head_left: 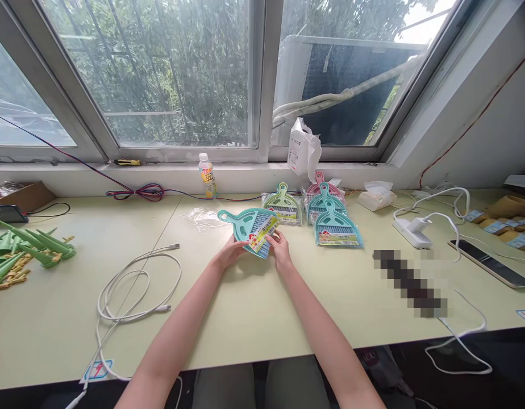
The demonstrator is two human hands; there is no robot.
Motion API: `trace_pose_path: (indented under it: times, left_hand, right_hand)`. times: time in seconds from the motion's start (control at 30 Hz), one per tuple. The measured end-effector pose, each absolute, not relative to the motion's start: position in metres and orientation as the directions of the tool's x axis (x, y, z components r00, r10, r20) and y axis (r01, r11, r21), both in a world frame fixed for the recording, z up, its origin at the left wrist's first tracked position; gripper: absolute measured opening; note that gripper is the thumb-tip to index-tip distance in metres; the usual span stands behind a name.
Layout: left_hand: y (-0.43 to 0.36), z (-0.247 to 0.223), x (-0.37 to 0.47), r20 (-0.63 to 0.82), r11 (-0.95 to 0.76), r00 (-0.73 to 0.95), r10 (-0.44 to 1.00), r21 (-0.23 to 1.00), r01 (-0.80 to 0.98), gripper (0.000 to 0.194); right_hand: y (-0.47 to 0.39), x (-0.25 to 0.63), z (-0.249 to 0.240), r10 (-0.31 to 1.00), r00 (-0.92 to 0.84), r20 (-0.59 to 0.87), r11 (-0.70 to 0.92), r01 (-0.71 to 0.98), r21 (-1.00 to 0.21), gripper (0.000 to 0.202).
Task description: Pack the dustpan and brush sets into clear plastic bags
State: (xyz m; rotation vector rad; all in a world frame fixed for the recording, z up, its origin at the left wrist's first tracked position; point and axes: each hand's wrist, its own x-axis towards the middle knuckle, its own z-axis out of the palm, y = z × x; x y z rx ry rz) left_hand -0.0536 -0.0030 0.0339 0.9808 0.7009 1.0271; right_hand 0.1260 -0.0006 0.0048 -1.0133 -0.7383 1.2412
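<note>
Between my two hands, a little above the table, is a small turquoise dustpan (242, 225) with a blue-bristled brush and a yellow printed label. Its looped handle points to the left. My left hand (230, 251) grips the lower left edge of the dustpan, the thumb on its front. At the right side, my right hand (281, 250) is closed on the label and bristle end. A clear plastic wrapper (201, 218) lies on the table to the left. Bagged dustpan sets lie to the right: a green one (282, 200), a turquoise one (336, 227), and others behind it.
A drink bottle (207, 176) and a white paper bag (303, 149) stand by the window. A coiled white cable (137, 284) lies left, near green pointed pieces (41, 244). Right are a tissue pack (376, 196), a power strip (412, 232) and a phone (490, 263).
</note>
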Motion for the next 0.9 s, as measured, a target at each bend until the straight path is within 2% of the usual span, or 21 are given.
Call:
trace_pose_path:
  times: [0.4,0.63,0.9]
  left_hand:
    - [-0.001,0.031,-0.054,-0.030,0.142,0.293,0.956,0.918,-0.369,0.062]
    - [0.000,0.027,-0.052,-0.030,0.120,0.287,0.958,0.945,-0.305,0.070]
    - [0.000,0.026,-0.048,-0.037,0.110,0.256,0.966,0.955,-0.275,0.075]
  right_hand:
    - [-0.007,0.133,0.016,0.998,0.062,-0.024,0.004,-0.413,-0.911,0.048]
    - [0.000,0.129,0.007,0.982,0.177,-0.072,0.004,-0.396,-0.918,0.054]
    - [-0.001,0.128,0.009,0.978,0.179,-0.106,-0.025,-0.401,-0.916,0.040]
